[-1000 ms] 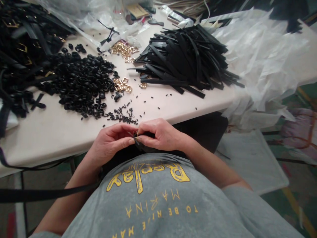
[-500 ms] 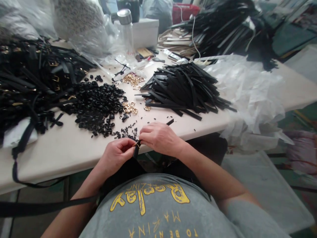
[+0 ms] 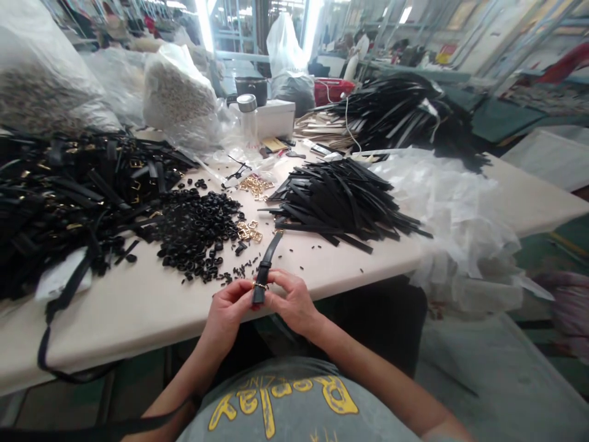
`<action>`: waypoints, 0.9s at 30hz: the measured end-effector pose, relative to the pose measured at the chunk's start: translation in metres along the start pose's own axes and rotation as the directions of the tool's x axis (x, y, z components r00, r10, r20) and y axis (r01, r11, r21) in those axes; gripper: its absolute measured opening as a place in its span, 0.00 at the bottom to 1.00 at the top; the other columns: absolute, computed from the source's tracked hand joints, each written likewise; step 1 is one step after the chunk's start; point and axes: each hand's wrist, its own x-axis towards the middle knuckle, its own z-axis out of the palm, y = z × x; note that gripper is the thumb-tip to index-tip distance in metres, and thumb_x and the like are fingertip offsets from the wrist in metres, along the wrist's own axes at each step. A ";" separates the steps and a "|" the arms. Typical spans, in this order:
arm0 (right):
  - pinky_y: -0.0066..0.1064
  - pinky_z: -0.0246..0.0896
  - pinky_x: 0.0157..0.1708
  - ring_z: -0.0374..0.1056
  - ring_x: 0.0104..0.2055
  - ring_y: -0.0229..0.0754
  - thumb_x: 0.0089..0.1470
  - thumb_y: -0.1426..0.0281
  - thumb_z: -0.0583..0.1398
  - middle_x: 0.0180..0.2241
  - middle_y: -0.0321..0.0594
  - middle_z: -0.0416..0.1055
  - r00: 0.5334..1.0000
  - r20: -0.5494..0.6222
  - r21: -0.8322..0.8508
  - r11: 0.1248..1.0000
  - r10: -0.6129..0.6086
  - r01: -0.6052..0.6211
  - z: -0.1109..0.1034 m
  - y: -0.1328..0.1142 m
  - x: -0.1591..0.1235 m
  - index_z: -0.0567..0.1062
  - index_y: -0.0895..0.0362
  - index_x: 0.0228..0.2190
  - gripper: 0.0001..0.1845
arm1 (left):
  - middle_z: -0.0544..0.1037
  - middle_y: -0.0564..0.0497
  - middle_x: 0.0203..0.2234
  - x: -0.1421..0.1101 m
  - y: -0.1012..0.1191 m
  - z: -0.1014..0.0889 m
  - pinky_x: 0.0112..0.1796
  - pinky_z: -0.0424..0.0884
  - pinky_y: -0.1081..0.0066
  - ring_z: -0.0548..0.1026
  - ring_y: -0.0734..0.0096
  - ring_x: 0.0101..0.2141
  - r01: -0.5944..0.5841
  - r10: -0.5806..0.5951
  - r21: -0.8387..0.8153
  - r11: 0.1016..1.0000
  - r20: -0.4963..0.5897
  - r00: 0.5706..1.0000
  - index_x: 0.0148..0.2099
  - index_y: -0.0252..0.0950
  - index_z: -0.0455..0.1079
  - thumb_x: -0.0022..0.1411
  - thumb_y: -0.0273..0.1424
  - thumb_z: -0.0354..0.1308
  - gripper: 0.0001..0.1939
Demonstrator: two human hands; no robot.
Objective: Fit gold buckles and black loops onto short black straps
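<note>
Between my hands at the table's front edge is a black strap (image 3: 271, 250) with a gold buckle (image 3: 259, 285) and a small black loop around it. My left hand (image 3: 229, 310) pinches the strap at the buckle from the left. From the right, my right hand (image 3: 293, 302) grips the same strap, thumb below and fingers beside the loop. The strap's far end points away over the table. Just beyond lie small black bits, a heap of black loops (image 3: 197, 227), loose gold buckles (image 3: 249, 231) and a pile of black straps (image 3: 338, 199).
Black straps with gold buckles (image 3: 59, 196) are heaped at the left. Behind stand clear plastic bags (image 3: 177, 92), a glass bottle (image 3: 248, 123) and a white box (image 3: 275, 118). Long black strips (image 3: 396, 116) and crumpled white plastic (image 3: 451, 202) lie at the right.
My view has tilted up, showing more of the room. The strap is now lifted into clear sight with its buckle facing me, and my right hand has turned from covering it to gripping its side.
</note>
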 end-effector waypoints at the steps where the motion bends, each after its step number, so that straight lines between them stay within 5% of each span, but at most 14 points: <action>1: 0.34 0.67 0.44 0.71 0.40 0.44 0.54 0.56 0.65 0.37 0.40 0.76 0.999 -0.007 0.105 0.993 0.046 -0.045 0.003 0.000 0.000 0.79 0.55 0.35 0.16 | 0.76 0.53 0.22 -0.001 0.001 0.002 0.29 0.68 0.75 0.70 0.74 0.24 -0.001 0.001 0.002 1.000 -0.004 1.000 0.31 0.35 0.76 0.49 0.38 0.70 0.12; 4: 0.31 0.68 0.33 0.68 0.29 0.38 0.51 0.54 0.66 0.32 0.38 0.74 0.976 0.039 0.411 0.887 0.213 -0.210 0.011 -0.002 -0.002 0.80 0.56 0.36 0.18 | 0.75 0.53 0.21 -0.004 0.006 0.007 0.29 0.69 0.74 0.70 0.72 0.24 -0.014 0.014 0.031 0.999 -0.007 1.000 0.29 0.35 0.76 0.50 0.39 0.69 0.12; 8: 0.28 0.64 0.29 0.64 0.26 0.35 0.49 0.57 0.68 0.27 0.36 0.73 0.951 0.043 0.532 0.799 0.305 -0.281 0.014 -0.005 -0.003 0.81 0.56 0.34 0.16 | 0.76 0.51 0.21 -0.005 0.010 0.011 0.29 0.69 0.74 0.71 0.71 0.25 -0.008 0.006 0.079 0.997 0.032 0.999 0.27 0.34 0.75 0.50 0.40 0.69 0.13; 13: 0.30 0.66 0.32 0.67 0.30 0.39 0.51 0.58 0.65 0.28 0.37 0.75 0.968 -0.005 0.437 0.871 0.252 -0.225 0.004 -0.006 -0.001 0.80 0.56 0.31 0.14 | 0.78 0.49 0.23 -0.002 0.020 -0.002 0.29 0.68 0.72 0.72 0.69 0.25 -0.037 -0.003 0.246 0.969 0.161 0.987 0.31 0.35 0.78 0.54 0.41 0.66 0.13; 16: 0.32 0.66 0.39 0.70 0.35 0.42 0.54 0.58 0.63 0.30 0.40 0.76 0.978 -0.083 0.274 0.948 0.189 -0.160 -0.006 -0.003 0.003 0.81 0.56 0.31 0.15 | 0.77 0.50 0.22 0.014 0.034 -0.030 0.29 0.66 0.73 0.71 0.69 0.25 -0.163 0.149 0.426 0.890 0.065 0.987 0.33 0.36 0.78 0.56 0.40 0.65 0.11; 19: 0.33 0.66 0.40 0.71 0.34 0.42 0.56 0.56 0.62 0.30 0.40 0.77 0.979 -0.098 0.233 0.961 0.176 -0.150 -0.013 0.003 0.006 0.80 0.57 0.31 0.16 | 0.77 0.51 0.24 0.039 0.052 -0.059 0.30 0.65 0.72 0.71 0.67 0.26 -0.229 0.389 0.683 0.694 -0.088 0.917 0.30 0.38 0.77 0.54 0.38 0.66 0.08; 21: 0.32 0.66 0.40 0.71 0.33 0.41 0.57 0.55 0.61 0.29 0.40 0.77 0.980 -0.091 0.247 0.957 0.177 -0.150 -0.013 0.007 0.008 0.79 0.58 0.29 0.18 | 0.78 0.50 0.27 0.057 0.060 -0.070 0.34 0.66 0.71 0.72 0.64 0.29 -0.147 0.453 0.875 0.462 -0.089 0.887 0.30 0.39 0.77 0.54 0.37 0.64 0.07; 24: 0.32 0.67 0.37 0.72 0.30 0.39 0.57 0.53 0.60 0.27 0.40 0.77 0.978 -0.071 0.279 0.946 0.194 -0.167 -0.010 0.012 0.009 0.77 0.58 0.27 0.20 | 0.80 0.48 0.33 0.075 0.066 -0.070 0.38 0.67 0.68 0.75 0.61 0.35 0.004 0.378 0.994 0.106 -0.044 0.925 0.33 0.40 0.77 0.59 0.37 0.59 0.09; 27: 0.31 0.69 0.35 0.73 0.29 0.39 0.55 0.51 0.61 0.27 0.40 0.77 0.971 -0.042 0.332 0.920 0.234 -0.207 -0.009 0.014 0.009 0.76 0.58 0.28 0.21 | 0.80 0.48 0.34 0.081 0.066 -0.064 0.38 0.68 0.68 0.76 0.61 0.37 0.023 0.286 0.997 -0.067 -0.003 0.958 0.34 0.41 0.76 0.62 0.36 0.55 0.10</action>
